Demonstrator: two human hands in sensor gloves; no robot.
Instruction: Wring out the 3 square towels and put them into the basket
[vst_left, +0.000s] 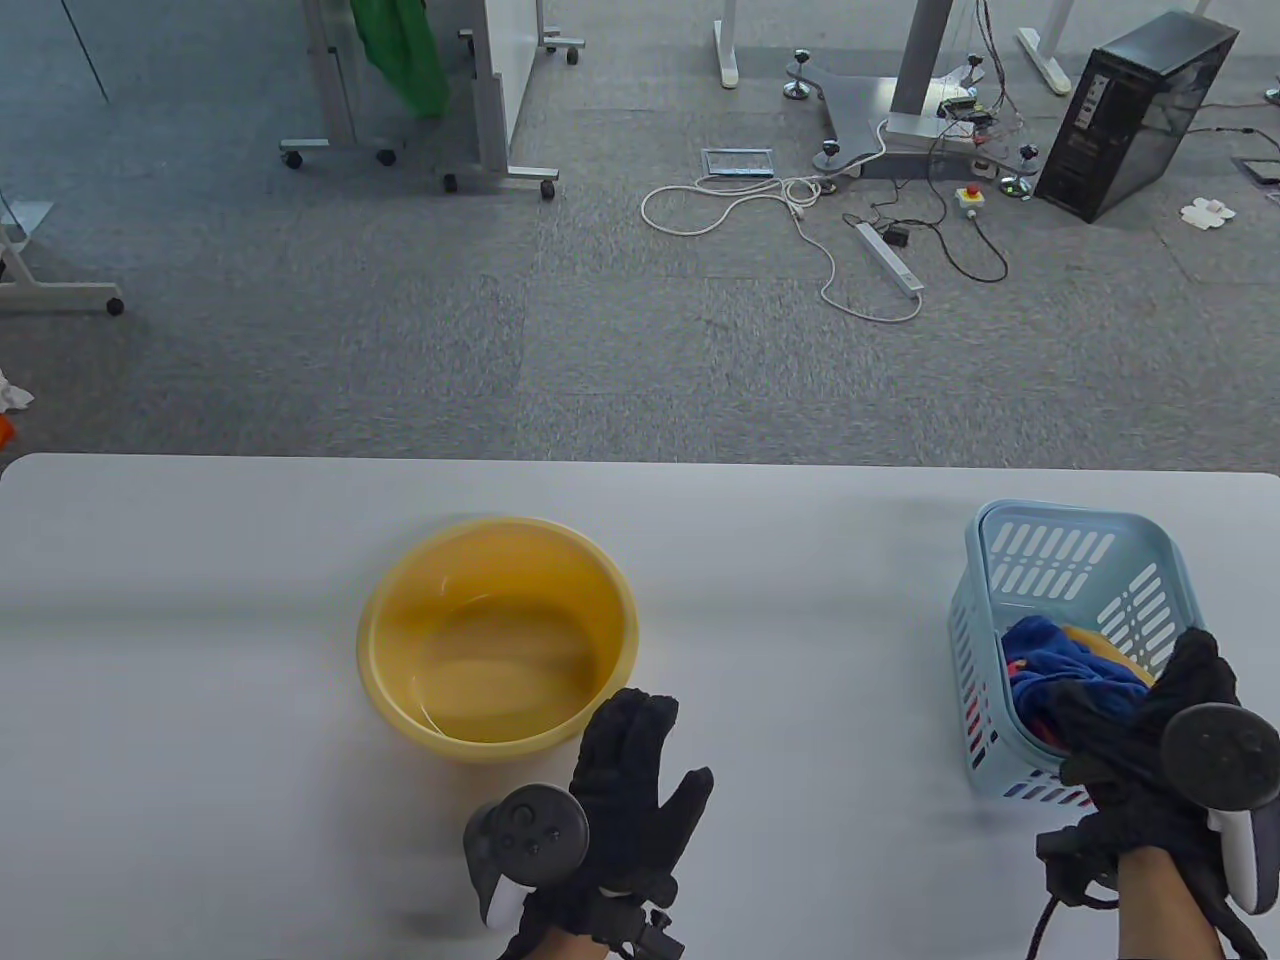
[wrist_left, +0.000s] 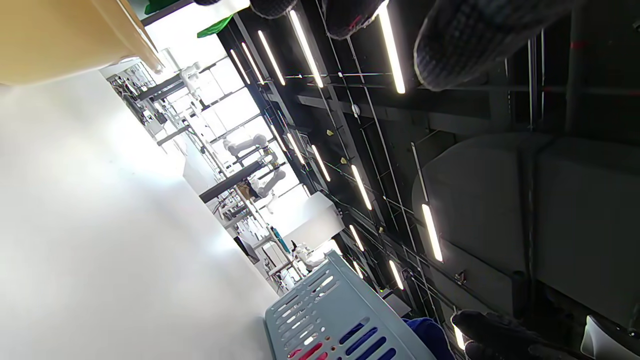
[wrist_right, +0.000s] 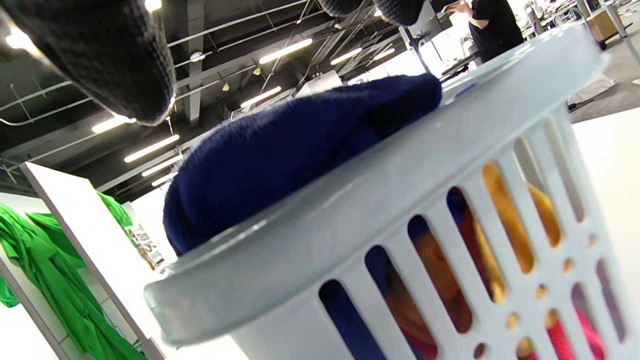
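While the yellow basin (vst_left: 497, 640) stands with only water in it, no towel showing, the count reads as follows.

Item: light blue basket (vst_left: 1080, 545), slotted walls, on the white table (vst_left: 200, 620) to the right, well apart from the basin. Contents: a dark blue towel (vst_left: 1060, 660) heaped on top, bulging to the rim on the near side; a yellow-orange towel (wrist_right: 505, 220) and a red one (wrist_right: 565, 340) under it, seen through the slots. All three colours appear to be inside, so the task looks at or near its end.

Item: right hand (vst_left: 1160, 740), gloved, tracker on its back, reaching over the basket's near right corner. Its fingers curve down toward the blue towel, likely to drop or tuck it in. Whether they pinch the cloth or merely hang over it cannot be told: the table view is blocked by the hand itself, and the wrist view shows only fingertips (wrist_right: 120, 65) above the towel, with a gap between.

Item: left hand (vst_left: 625, 780), gloved, near the table's front edge just in front of the basin. Fingers straight and spread, holding nothing; probably idle now the basin is done with.
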